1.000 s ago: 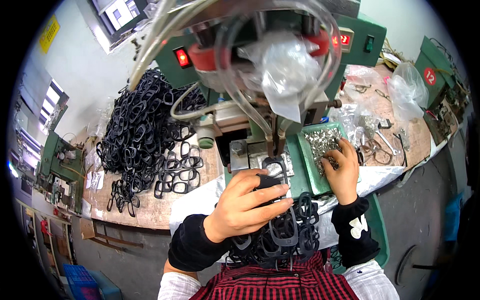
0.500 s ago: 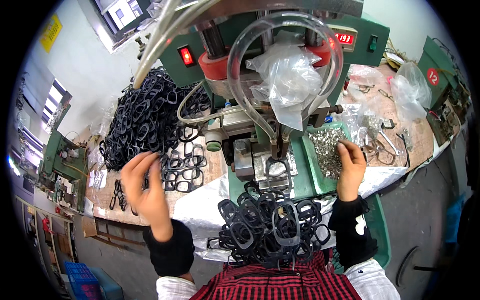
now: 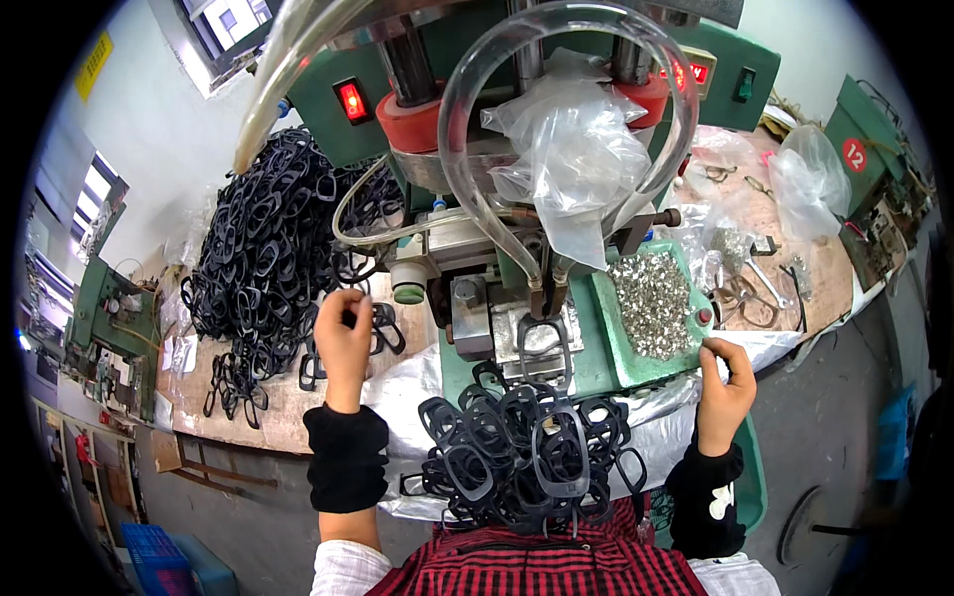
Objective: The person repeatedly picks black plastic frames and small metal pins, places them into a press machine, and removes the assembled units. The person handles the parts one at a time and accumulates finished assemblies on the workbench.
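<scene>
The person's left hand (image 3: 343, 343) is raised over the counter (image 3: 288, 427), fingers curled in, beside a few black glasses frames (image 3: 390, 328); whether it grips one cannot be told. The right hand (image 3: 725, 392) is just off the near right corner of a green tray (image 3: 641, 375), thumb and forefinger bent toward each other; whether they pinch anything cannot be told. The tray holds many small, shiny metal bits (image 3: 651, 303). Between the hands, a single dark frame (image 3: 546, 356) sits beneath the nozzle of a green machine (image 3: 467, 171), and a tangled bunch of frames (image 3: 527, 447) is gathered against the person's red-and-black checked apron (image 3: 527, 566). Farther left, a large heap of frames (image 3: 263, 238) covers the counter. A crumpled clear bag (image 3: 586, 149) hangs on the machine; a wrench (image 3: 770, 285) lies right of the tray.
</scene>
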`<action>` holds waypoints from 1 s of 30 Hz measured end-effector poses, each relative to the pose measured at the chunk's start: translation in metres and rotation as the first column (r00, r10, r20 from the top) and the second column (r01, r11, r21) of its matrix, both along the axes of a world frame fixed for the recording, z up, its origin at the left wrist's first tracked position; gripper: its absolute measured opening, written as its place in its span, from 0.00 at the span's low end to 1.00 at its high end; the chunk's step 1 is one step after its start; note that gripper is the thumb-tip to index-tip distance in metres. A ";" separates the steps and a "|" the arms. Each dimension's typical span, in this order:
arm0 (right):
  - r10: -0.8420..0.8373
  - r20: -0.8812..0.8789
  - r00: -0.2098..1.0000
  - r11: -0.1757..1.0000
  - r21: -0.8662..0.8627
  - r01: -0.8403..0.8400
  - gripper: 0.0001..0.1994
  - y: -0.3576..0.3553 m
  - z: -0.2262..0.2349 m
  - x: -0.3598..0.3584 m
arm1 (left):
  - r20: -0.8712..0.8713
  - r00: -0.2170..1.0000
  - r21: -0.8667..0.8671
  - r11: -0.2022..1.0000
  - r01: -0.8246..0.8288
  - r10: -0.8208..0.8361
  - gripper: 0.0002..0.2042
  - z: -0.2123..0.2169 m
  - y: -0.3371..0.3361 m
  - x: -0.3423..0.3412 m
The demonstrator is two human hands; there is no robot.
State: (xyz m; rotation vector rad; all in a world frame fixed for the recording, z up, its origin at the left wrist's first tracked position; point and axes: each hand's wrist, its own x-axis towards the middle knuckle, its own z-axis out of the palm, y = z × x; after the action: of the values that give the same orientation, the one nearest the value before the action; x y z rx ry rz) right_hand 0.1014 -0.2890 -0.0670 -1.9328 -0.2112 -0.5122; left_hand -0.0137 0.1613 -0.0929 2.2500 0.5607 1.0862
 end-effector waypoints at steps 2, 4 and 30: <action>0.104 -0.011 0.995 0.994 0.019 -0.104 0.06 0.011 0.016 -0.007 | 0.160 0.985 -0.346 0.931 0.118 -0.066 0.04 0.020 -0.016 0.000; 0.242 0.031 0.970 0.969 0.047 -0.244 0.07 0.039 0.035 -0.007 | 0.249 0.965 -0.468 0.862 0.197 -0.085 0.03 0.026 -0.020 0.000; 0.614 -0.035 0.789 0.778 0.194 -0.597 0.18 0.113 0.085 -0.006 | 0.151 0.652 0.409 0.648 0.643 -0.743 0.11 0.134 -0.150 -0.015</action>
State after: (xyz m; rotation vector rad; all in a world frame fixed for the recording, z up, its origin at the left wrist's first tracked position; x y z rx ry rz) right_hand 0.0950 -0.1759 0.0183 -1.5913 -0.6823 0.0029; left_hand -0.0290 0.0109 0.0412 2.1604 -0.6562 1.1000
